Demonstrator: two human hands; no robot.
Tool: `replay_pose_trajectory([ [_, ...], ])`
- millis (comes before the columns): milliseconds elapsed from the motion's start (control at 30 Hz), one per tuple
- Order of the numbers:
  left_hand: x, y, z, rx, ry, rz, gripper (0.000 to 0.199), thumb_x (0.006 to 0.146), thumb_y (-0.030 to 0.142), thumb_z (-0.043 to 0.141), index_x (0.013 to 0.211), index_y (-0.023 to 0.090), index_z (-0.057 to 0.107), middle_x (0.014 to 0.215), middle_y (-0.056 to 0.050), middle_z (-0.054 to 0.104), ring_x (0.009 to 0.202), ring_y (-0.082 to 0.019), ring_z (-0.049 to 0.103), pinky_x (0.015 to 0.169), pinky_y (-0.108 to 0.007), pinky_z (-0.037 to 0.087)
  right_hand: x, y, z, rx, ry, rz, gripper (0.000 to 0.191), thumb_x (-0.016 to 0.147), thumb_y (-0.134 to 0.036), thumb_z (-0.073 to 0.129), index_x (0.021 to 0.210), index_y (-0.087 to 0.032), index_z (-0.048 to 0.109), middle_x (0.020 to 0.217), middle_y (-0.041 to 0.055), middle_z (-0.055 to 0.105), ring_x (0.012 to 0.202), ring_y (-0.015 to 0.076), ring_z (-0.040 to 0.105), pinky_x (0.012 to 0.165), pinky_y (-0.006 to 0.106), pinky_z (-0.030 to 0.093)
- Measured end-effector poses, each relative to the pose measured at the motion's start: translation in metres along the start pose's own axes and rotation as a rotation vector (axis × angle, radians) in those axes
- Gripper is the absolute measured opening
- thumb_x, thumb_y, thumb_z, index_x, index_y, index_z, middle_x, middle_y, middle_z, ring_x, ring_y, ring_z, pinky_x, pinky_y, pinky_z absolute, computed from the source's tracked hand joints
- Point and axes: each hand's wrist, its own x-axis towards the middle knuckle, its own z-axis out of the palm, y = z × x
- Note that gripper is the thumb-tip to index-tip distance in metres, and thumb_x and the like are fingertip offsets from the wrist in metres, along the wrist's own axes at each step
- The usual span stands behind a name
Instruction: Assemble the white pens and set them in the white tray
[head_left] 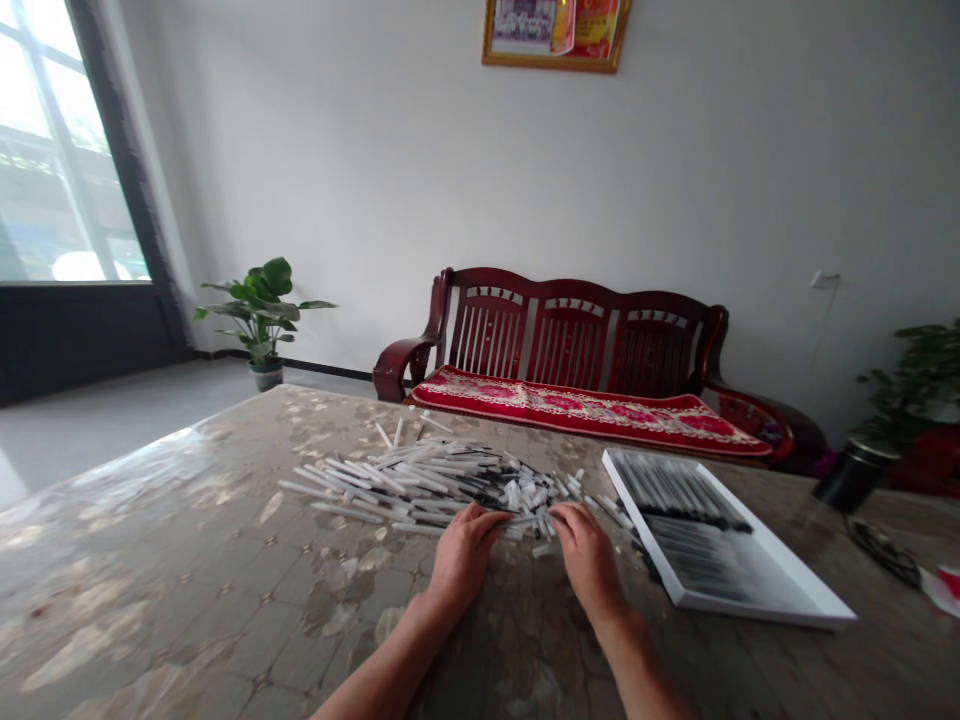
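Both my hands are over the near edge of a loose heap of white, translucent pen barrels (405,470) on the table. My left hand (466,550) has its thumb and fingers pinched on a slim pen (517,520) that points toward the other hand. Just to the right, my right hand (585,550) is closed in a pinch too; the small piece at its fingertips is too indistinct to name. Beyond the fingers lies a cluster of short clear pen caps (525,494), with dark pen parts (487,485) among the barrels.
A white tray (765,608) holding two rows of black-and-clear pens (682,490) stands on the right of the patterned table (225,560). Farther right are a black pot (855,472) and a dark cable (885,555). A wooden bench (570,340) stands behind the table.
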Motion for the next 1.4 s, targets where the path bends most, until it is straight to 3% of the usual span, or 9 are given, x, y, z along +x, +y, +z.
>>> replay_pose_trajectory([
  [400, -0.001, -0.003, 0.003, 0.006, 0.008, 0.089, 0.030, 0.087, 0.017, 0.054, 0.103, 0.028, 0.078, 0.084, -0.004, 0.067, 0.082, -0.019, 0.063, 0.076, -0.028, 0.048, 0.000, -0.005, 0.000, 0.020, -0.080, -0.080, 0.024, 0.093, -0.025, 0.048, 0.092, -0.023, 0.072, 0.092, 0.0067, 0.072, 0.088, 0.0196, 0.069, 0.081, 0.031, 0.055],
  [533, -0.004, -0.004, -0.002, 0.104, 0.001, 0.201, 0.033, 0.090, 0.018, 0.050, 0.108, 0.027, 0.076, 0.087, -0.006, 0.067, 0.084, -0.019, 0.061, 0.076, -0.029, 0.048, 0.003, -0.008, -0.003, 0.127, -0.164, 0.067, 0.019, 0.086, -0.027, 0.055, 0.085, -0.023, 0.073, 0.086, 0.0057, 0.073, 0.083, 0.0204, 0.069, 0.076, 0.031, 0.055],
  [667, -0.006, -0.001, -0.005, 0.181, -0.029, 0.279, 0.035, 0.088, 0.014, 0.052, 0.109, 0.027, 0.075, 0.088, -0.007, 0.067, 0.084, -0.020, 0.060, 0.076, -0.029, 0.048, 0.002, -0.008, -0.004, 0.318, -0.279, 0.355, 0.018, 0.079, -0.034, 0.061, 0.079, -0.022, 0.073, 0.070, 0.0026, 0.071, 0.064, 0.0200, 0.067, 0.058, 0.029, 0.054],
  [767, -0.006, 0.001, -0.002, 0.173, -0.028, 0.241, 0.034, 0.089, 0.015, 0.050, 0.107, 0.026, 0.076, 0.087, -0.007, 0.067, 0.084, -0.021, 0.061, 0.076, -0.029, 0.049, 0.003, -0.005, -0.006, 0.451, -0.304, 0.493, 0.026, 0.076, -0.044, 0.064, 0.081, -0.019, 0.073, 0.067, 0.0027, 0.070, 0.062, 0.0212, 0.067, 0.054, 0.030, 0.054],
  [833, -0.004, 0.002, 0.001, 0.139, -0.007, 0.174, 0.033, 0.090, 0.018, 0.049, 0.106, 0.025, 0.077, 0.085, -0.007, 0.067, 0.084, -0.021, 0.063, 0.077, -0.029, 0.050, 0.005, -0.003, -0.007, 0.501, -0.266, 0.460, 0.037, 0.078, -0.049, 0.062, 0.095, -0.019, 0.073, 0.079, 0.0060, 0.074, 0.070, 0.0230, 0.070, 0.058, 0.032, 0.057],
  [967, -0.002, 0.001, 0.002, 0.097, 0.010, 0.117, 0.032, 0.090, 0.020, 0.050, 0.108, 0.027, 0.076, 0.086, -0.007, 0.069, 0.087, -0.022, 0.065, 0.079, -0.030, 0.050, 0.007, -0.011, -0.012, 0.223, -0.140, 0.169, 0.028, 0.085, -0.037, 0.060, 0.107, -0.025, 0.073, 0.109, 0.0080, 0.071, 0.096, 0.0240, 0.067, 0.079, 0.035, 0.056],
  [1100, -0.003, -0.001, -0.001, 0.085, -0.013, 0.153, 0.030, 0.088, 0.021, 0.052, 0.104, 0.028, 0.077, 0.085, -0.006, 0.069, 0.086, -0.021, 0.065, 0.078, -0.030, 0.051, 0.007, -0.033, -0.016, -0.241, -0.226, -0.058, 0.025, 0.081, -0.016, 0.067, 0.098, -0.033, 0.076, 0.097, 0.0019, 0.072, 0.096, 0.0236, 0.061, 0.088, 0.036, 0.048],
  [1233, -0.004, -0.007, -0.002, 0.047, -0.024, 0.123, 0.028, 0.085, 0.022, 0.056, 0.106, 0.029, 0.075, 0.093, -0.004, 0.071, 0.093, -0.021, 0.065, 0.085, -0.031, 0.050, 0.011, -0.046, -0.025, -0.454, -0.341, -0.045, 0.021, 0.081, -0.017, 0.070, 0.093, -0.033, 0.077, 0.091, 0.0018, 0.072, 0.094, 0.0236, 0.058, 0.083, 0.033, 0.045],
  [1400, -0.001, -0.017, -0.002, 0.060, 0.062, -0.109, 0.037, 0.092, 0.028, 0.047, 0.127, 0.028, 0.060, 0.110, -0.005, 0.067, 0.092, -0.019, 0.065, 0.085, -0.032, 0.050, 0.022, -0.034, -0.050, -0.520, -0.446, 0.117, 0.019, 0.086, -0.022, 0.064, 0.097, -0.029, 0.078, 0.098, 0.0037, 0.073, 0.103, 0.0221, 0.058, 0.089, 0.029, 0.042],
])
